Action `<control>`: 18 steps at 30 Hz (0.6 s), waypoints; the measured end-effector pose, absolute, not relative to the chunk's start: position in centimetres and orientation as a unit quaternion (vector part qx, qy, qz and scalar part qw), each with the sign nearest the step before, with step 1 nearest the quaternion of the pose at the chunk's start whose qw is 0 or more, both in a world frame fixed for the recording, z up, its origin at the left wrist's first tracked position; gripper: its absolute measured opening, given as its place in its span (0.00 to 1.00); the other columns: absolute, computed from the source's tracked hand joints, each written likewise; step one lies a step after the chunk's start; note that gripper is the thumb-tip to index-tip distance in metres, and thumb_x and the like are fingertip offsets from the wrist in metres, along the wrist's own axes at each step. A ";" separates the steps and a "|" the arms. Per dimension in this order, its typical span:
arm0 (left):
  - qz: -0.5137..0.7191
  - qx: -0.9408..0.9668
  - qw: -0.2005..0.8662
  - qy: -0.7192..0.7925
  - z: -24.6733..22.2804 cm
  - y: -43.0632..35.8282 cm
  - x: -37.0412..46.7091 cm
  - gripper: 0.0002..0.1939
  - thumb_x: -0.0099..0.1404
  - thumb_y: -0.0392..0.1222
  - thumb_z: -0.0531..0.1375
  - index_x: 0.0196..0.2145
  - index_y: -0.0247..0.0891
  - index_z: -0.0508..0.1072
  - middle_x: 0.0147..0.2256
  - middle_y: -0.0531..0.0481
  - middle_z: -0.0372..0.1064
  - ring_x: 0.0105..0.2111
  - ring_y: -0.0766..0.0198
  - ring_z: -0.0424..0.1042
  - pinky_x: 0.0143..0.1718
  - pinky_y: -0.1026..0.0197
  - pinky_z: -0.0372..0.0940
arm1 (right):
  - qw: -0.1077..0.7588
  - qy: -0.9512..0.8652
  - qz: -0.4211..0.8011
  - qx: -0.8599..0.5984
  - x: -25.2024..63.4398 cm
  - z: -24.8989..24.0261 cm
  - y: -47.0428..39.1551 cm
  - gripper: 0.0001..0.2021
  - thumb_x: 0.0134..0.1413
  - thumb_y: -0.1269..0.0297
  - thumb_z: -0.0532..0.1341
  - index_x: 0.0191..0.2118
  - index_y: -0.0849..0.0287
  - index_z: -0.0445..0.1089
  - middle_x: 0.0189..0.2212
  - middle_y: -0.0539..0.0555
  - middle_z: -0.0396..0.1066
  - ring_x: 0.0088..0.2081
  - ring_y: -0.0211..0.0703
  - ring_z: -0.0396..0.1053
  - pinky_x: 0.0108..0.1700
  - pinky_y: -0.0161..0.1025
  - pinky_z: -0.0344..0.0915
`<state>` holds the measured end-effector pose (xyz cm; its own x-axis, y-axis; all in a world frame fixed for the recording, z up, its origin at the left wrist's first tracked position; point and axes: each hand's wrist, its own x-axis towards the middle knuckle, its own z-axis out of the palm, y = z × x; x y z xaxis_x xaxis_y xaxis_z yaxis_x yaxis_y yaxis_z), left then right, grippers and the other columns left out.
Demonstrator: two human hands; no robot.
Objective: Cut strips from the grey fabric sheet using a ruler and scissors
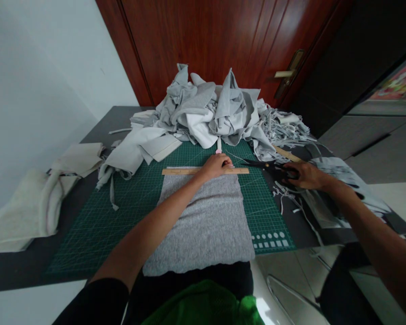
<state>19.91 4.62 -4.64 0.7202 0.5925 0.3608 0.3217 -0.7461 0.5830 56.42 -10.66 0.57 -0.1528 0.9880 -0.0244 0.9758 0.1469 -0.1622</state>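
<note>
A grey knit fabric piece [209, 221] lies on the green cutting mat [98, 225], its near end hanging over the table edge. Across its far end rests a wooden ruler [179, 171]. My left hand [217, 166] presses on the ruler with curled, closed fingers; whether they also pinch the fabric is hidden. To the right, my right hand [302, 175] grips the handles of black scissors [270, 166]. The blades point left, toward the ruler's right end, apart from the fabric. A small pink-tipped item [218, 150] lies just beyond my left hand.
Heaped grey cloth [203, 104] fills the table's back, with thin fabric scraps [286, 126] at its right. Folded pale cloth [47, 203] sits on the left. A second wooden strip [287, 153] and a plastic-looking packet [341, 180] lie on the right. A door [203, 36] stands behind.
</note>
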 end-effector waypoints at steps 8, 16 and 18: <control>0.295 0.886 0.269 0.236 -4.8 4.5 19.9 0.07 0.71 0.36 0.65 0.33 0.37 0.78 0.35 0.48 0.76 0.37 0.62 0.72 0.43 0.58 0.64 | 0.073 -0.760 0.128 -0.633 56.3 1.7 -10.9 0.19 0.52 0.63 0.70 0.51 0.60 0.78 0.47 0.66 0.83 0.44 0.58 0.81 0.48 0.47 0.77; 0.301 0.875 0.298 0.234 -4.1 4.2 19.7 0.08 0.69 0.36 0.66 0.31 0.37 0.79 0.32 0.49 0.76 0.35 0.61 0.71 0.43 0.57 0.64 | 0.052 -0.759 0.172 -0.626 55.6 2.7 -9.8 0.16 0.51 0.62 0.71 0.46 0.60 0.78 0.42 0.63 0.84 0.37 0.51 0.80 0.40 0.41 0.75; 0.303 0.875 0.302 0.227 -4.0 4.1 19.7 0.08 0.69 0.36 0.66 0.30 0.37 0.80 0.31 0.49 0.76 0.35 0.61 0.71 0.43 0.57 0.64 | 0.063 -0.763 0.131 -0.630 55.1 2.6 -9.7 0.14 0.50 0.61 0.71 0.43 0.58 0.78 0.39 0.61 0.84 0.35 0.50 0.80 0.38 0.39 0.74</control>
<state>19.68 4.09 -3.96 0.7130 0.5806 0.3931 0.2145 -0.7144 0.6661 55.06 -9.65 2.60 -0.1988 0.9776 -0.0686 0.9444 0.1724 -0.2801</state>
